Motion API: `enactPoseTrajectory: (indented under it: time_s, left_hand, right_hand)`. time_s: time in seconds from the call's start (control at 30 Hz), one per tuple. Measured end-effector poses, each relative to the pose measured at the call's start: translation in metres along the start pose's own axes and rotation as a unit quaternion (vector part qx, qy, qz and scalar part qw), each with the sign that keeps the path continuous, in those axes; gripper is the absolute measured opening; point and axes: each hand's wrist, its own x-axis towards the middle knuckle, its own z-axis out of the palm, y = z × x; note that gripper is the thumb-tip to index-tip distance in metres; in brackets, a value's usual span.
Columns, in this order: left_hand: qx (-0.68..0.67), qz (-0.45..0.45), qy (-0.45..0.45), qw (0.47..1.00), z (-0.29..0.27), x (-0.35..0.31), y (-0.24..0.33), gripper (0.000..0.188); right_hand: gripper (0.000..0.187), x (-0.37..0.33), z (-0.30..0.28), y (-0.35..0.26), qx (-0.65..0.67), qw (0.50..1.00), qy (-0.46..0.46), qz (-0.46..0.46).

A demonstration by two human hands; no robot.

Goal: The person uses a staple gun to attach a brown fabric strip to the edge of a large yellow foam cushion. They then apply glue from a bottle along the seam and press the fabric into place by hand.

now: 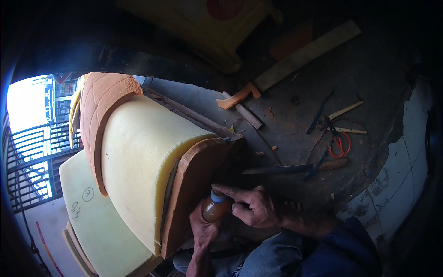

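Observation:
My left hand point(203, 222) is wrapped round a small bottle point(211, 211) of amber-brown liquid with a blue band at its neck. At the bottle's mouth is the outstretched index finger of my right hand point(258, 207); that hand's other fingers are curled, and nothing shows in them. Just left of both hands stands a large curved foam pad point(143, 129), cream-coloured with a ridged edge. Brown-orange foam point(189, 180) lines its near end, and an orange foam piece point(94, 111) wraps its far side. A pale green foam block point(97, 212) with pen marks lies beneath.
On the dark floor are a knife point(295, 169) with a wooden handle, scissors point(340, 144) with red handles, a yellow-handled tool point(346, 111), a wooden stick point(249, 116), an orange foam scrap point(240, 96) and a long flat strip point(307, 55). A tiled surface point(392, 184) borders the right.

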Motion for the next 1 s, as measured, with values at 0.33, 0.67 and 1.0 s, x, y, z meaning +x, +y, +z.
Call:
enactPoseTrajectory:
  time_s: [0.33,0.67,1.0]
  left_hand:
    - [-0.061,-0.067,-0.013,0.996,-0.006,0.012,-0.011,0.05]
    - [-0.028,-0.031,-0.015,0.999,-0.009,0.006,-0.016,0.051]
    - [-0.036,-0.024,-0.025,0.999,-0.01,0.0,-0.019,0.05]
  right_hand:
    - [0.074,0.046,-0.02,0.02,0.491,0.86,0.049,0.128]
    - [0.078,0.057,-0.005,0.022,0.451,0.883,0.037,0.123]
    - [0.081,0.068,0.009,0.002,0.323,0.946,0.002,0.029]
